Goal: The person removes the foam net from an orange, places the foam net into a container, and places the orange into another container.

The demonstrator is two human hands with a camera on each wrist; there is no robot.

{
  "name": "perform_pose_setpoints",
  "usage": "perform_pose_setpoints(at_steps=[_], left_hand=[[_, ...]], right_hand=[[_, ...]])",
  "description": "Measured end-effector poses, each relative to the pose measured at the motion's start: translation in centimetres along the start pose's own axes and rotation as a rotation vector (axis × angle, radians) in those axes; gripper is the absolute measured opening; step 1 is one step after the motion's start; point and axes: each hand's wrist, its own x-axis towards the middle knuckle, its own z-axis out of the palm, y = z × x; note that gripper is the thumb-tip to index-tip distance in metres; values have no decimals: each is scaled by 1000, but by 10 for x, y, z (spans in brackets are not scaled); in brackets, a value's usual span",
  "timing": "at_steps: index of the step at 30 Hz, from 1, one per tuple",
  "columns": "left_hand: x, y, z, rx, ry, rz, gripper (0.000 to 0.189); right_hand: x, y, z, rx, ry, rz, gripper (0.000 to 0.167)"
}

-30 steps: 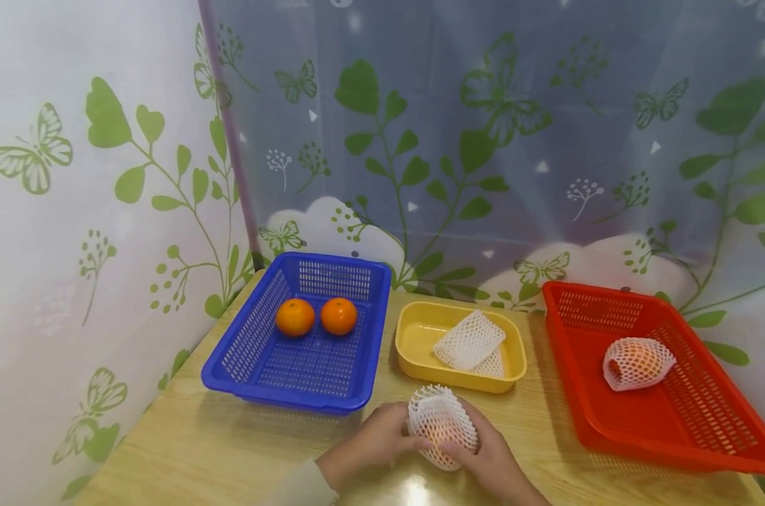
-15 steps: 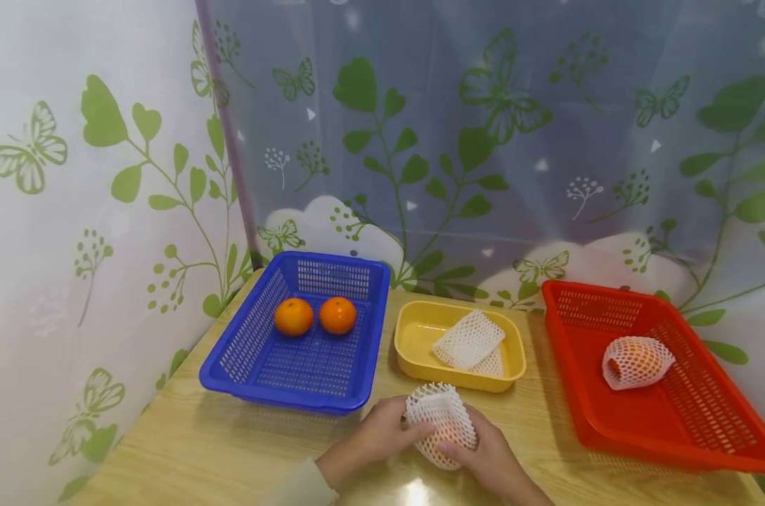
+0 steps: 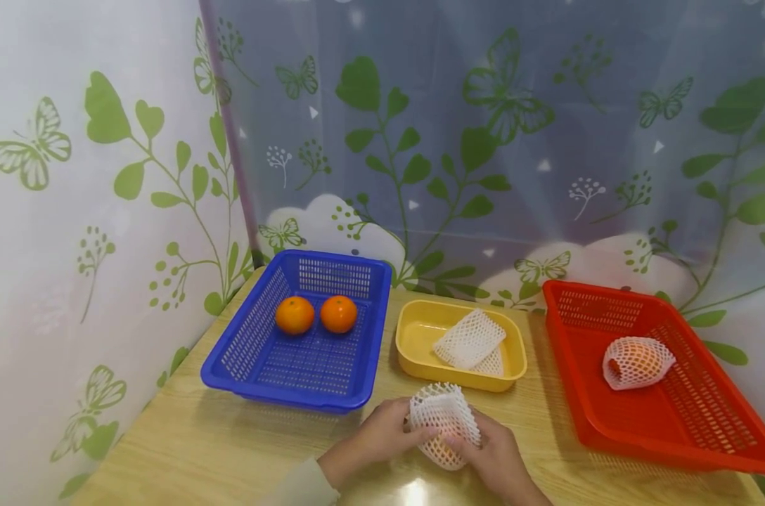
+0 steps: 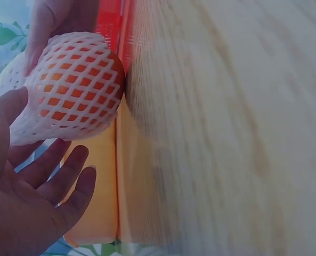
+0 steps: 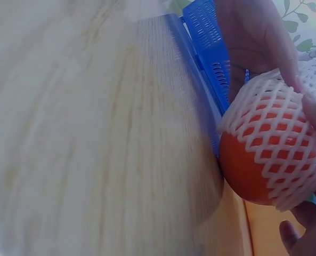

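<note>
1. The orange [image 5: 245, 170] is round, smooth and deep orange-red; it sits inside a white foam net [image 3: 444, 414], one end bare, well clear of the baskets.
2. That bare end meets its reflection on the glossy, wood-grained table [image 3: 230, 450], in front of the yellow tray [image 3: 414, 337].
3. The net has diamond-shaped openings and a loose, frilled far end.
4. The left hand [image 3: 391, 430] pinches the net between thumb and forefinger, its other fingers spread; the right hand [image 3: 498, 453] grips net and fruit, thumb on top.
5. The smooth plastic tray holds spare nets [image 3: 471, 339].
6. Slotted plastic baskets flank it: blue [image 3: 313, 365] with two bare oranges [image 3: 339, 314], red [image 3: 642, 422] with a netted one [image 3: 638, 362].
</note>
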Motion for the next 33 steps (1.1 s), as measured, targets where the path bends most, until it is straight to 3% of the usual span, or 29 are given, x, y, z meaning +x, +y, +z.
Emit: perform_pose_setpoints(at_steps=[7, 12, 20, 26, 33], left_hand=[[-2, -2, 2, -7, -41, 49, 37], [-2, -3, 3, 5, -62, 54, 45], [0, -1, 2, 18, -30, 37, 44], [-1, -1, 2, 9, 21, 31, 36], [2, 0, 1, -1, 72, 27, 30]], right_hand=[[-2, 0, 1, 64, 155, 11, 20], [-3, 1, 3, 112, 188, 2, 16], [-5, 2, -2, 11, 60, 141, 48], [-5, 3, -2, 86, -29, 127, 62], [-3, 2, -2, 98, -48, 131, 62]])
